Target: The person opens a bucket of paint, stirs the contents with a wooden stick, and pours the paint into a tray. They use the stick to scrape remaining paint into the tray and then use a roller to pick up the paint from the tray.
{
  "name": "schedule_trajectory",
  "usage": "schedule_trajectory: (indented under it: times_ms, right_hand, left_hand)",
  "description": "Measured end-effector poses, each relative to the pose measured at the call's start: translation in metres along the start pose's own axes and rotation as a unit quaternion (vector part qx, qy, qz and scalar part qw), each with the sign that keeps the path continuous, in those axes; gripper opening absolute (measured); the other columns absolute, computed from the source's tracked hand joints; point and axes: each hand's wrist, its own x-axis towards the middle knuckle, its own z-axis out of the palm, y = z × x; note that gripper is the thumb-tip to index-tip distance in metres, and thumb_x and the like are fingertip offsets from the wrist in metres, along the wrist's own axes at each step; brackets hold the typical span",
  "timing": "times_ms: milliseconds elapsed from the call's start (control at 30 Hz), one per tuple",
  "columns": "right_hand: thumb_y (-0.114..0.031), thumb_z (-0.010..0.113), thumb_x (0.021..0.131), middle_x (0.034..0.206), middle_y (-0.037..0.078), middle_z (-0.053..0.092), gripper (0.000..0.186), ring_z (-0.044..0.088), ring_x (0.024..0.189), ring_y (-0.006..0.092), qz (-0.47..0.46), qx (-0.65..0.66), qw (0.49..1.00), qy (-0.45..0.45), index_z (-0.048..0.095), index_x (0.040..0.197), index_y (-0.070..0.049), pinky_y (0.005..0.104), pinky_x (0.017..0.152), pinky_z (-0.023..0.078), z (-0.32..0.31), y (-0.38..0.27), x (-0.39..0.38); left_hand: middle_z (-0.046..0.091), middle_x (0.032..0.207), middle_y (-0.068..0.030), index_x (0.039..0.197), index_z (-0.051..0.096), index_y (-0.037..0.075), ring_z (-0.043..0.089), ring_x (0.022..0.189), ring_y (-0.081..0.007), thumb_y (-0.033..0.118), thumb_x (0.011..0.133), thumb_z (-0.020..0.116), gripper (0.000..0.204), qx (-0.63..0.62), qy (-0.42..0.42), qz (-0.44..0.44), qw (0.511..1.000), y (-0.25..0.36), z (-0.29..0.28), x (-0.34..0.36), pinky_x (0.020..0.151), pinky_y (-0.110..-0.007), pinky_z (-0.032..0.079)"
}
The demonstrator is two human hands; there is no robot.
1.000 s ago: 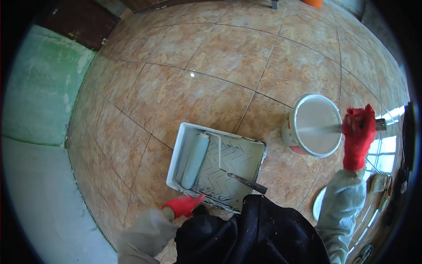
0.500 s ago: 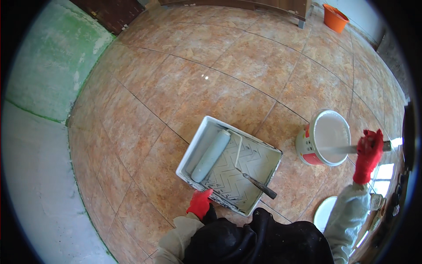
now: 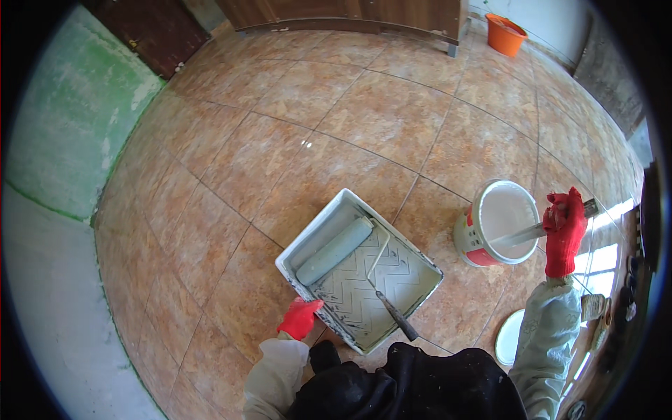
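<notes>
My left hand (image 3: 300, 318), in a red glove, is closed on the near left edge of a white paint tray (image 3: 283, 261). A paint roller (image 3: 334, 252) with a greyish sleeve lies in the tray; its dark handle (image 3: 396, 315) extends over the tray's near right side. My right hand (image 3: 564, 225), also red-gloved, grips a pale flat stirring stick (image 3: 521, 236). The stick slants down into a white paint bucket (image 3: 470, 236) standing right of the tray. Inside the bucket is whitish paint (image 3: 505, 210); the stick's lower end is hard to make out against it.
A round white lid (image 3: 509, 337) lies beside my right forearm. Brushes (image 3: 595, 308) are at the right edge. Far off stand an orange bucket (image 3: 505, 36) and a brown wooden cabinet (image 3: 350, 12). A green and white wall (image 3: 77, 105) borders the tiled floor at left.
The tray has turned slightly, with my left hand on its edge, and the roller's handle has swung toward me. The stick in my right hand has tilted in the bucket. The view has shifted.
</notes>
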Motion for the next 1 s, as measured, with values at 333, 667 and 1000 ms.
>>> schedule_trajectory:
  times_ms: [333, 667, 1000]
  right_hand:
    - [-0.030, 0.051, 0.096, 0.050, -0.001, 0.037, 0.040, 0.036, 0.040, 0.0119, -0.047, 0.042, 0.995, 0.077, 0.064, 0.078, 0.003, 0.0267, 0.043, 0.030, 0.001, -0.001, 0.020]
    - [-0.031, 0.051, 0.094, 0.047, -0.002, 0.033, 0.040, 0.036, 0.040, 0.0104, -0.003, -0.076, 0.995, 0.060, 0.061, 0.074, 0.002, 0.0269, 0.042, 0.030, -0.011, -0.022, 0.003]
    - [-0.032, 0.051, 0.095, 0.049, 0.002, 0.041, 0.042, 0.038, 0.042, 0.0117, -0.054, 0.014, 0.993, 0.107, 0.058, 0.073, 0.003, 0.0265, 0.042, 0.031, 0.019, 0.005, -0.005]
  left_hand:
    - [0.068, 0.100, -0.0069, 0.109, 0.062, -0.002, 0.063, 0.088, -0.0175, 0.014, 0.083, 0.067, 0.031, 0.052, -0.080, 0.021, 0.995, 0.041, -0.004, 0.065, 0.081, -0.030, 0.048]
    - [0.066, 0.109, -0.0065, 0.118, 0.060, -0.001, 0.061, 0.098, -0.0194, 0.015, 0.083, 0.066, 0.040, 0.098, -0.220, -0.010, 0.971, 0.082, 0.015, 0.133, 0.089, -0.032, 0.046]
    - [0.068, 0.098, -0.0015, 0.115, 0.061, 0.006, 0.062, 0.082, -0.0136, 0.014, 0.082, 0.068, 0.035, 0.229, -0.239, -0.059, 0.942, 0.126, 0.058, 0.175, 0.067, -0.027, 0.047]
